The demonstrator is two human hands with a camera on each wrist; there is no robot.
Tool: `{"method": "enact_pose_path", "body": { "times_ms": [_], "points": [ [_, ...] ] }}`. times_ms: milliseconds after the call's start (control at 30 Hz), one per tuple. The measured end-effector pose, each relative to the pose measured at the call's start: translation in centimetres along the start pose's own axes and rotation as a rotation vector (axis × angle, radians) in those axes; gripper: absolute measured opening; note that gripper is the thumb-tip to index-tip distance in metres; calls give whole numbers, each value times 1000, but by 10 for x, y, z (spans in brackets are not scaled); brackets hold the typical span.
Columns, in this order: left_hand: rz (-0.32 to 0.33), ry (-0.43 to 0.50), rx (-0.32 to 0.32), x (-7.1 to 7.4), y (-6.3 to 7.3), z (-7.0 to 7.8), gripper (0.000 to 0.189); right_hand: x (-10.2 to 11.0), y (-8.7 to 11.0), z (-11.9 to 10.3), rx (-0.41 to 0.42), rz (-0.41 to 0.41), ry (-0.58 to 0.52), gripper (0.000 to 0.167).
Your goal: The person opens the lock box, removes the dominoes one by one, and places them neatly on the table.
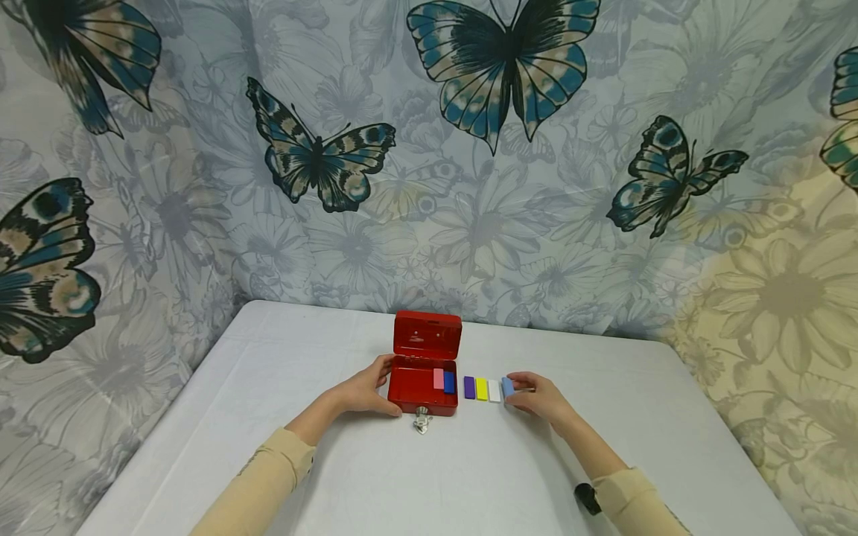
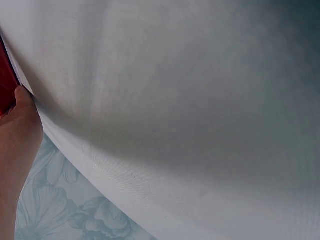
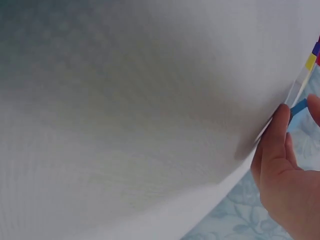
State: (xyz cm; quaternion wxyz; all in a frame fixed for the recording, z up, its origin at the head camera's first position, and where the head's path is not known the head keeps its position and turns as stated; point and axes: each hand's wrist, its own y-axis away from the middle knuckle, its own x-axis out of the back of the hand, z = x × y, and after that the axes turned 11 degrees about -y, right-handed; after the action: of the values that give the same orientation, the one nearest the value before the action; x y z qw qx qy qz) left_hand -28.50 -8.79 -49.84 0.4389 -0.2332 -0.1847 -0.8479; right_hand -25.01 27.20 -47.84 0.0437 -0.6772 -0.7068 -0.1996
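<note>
A red metal cash box [image 1: 415,387] stands on the white table with its lid [image 1: 427,335] raised at the back. Inside, against the right wall, lie a pink block [image 1: 439,379] and a dark blue block [image 1: 449,382]. My left hand [image 1: 365,388] holds the box's left side, thumb at the front corner and fingers toward the back. My right hand [image 1: 546,400] pinches a light blue block [image 1: 507,386] between thumb and fingers, tilted beside the row. In the right wrist view this block [image 3: 298,107] shows between the fingertips.
Right of the box a purple block [image 1: 469,387], a yellow block [image 1: 481,388] and a white block [image 1: 494,391] lie in a row. A small silver padlock [image 1: 421,423] hangs at the box's front. Butterfly-patterned cloth [image 1: 469,238] rises behind the table [image 1: 429,491].
</note>
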Motion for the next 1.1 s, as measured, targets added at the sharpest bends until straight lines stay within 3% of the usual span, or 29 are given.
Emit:
{"method": "enact_pose_path", "body": {
  "times_ms": [333, 1100],
  "points": [
    [0, -7, -3, 1, 0, 1, 100, -1, -2, 3, 39, 30, 140, 53],
    [1, 0, 8, -1, -1, -1, 100, -6, -4, 3, 56, 46, 200, 48]
  ]
}}
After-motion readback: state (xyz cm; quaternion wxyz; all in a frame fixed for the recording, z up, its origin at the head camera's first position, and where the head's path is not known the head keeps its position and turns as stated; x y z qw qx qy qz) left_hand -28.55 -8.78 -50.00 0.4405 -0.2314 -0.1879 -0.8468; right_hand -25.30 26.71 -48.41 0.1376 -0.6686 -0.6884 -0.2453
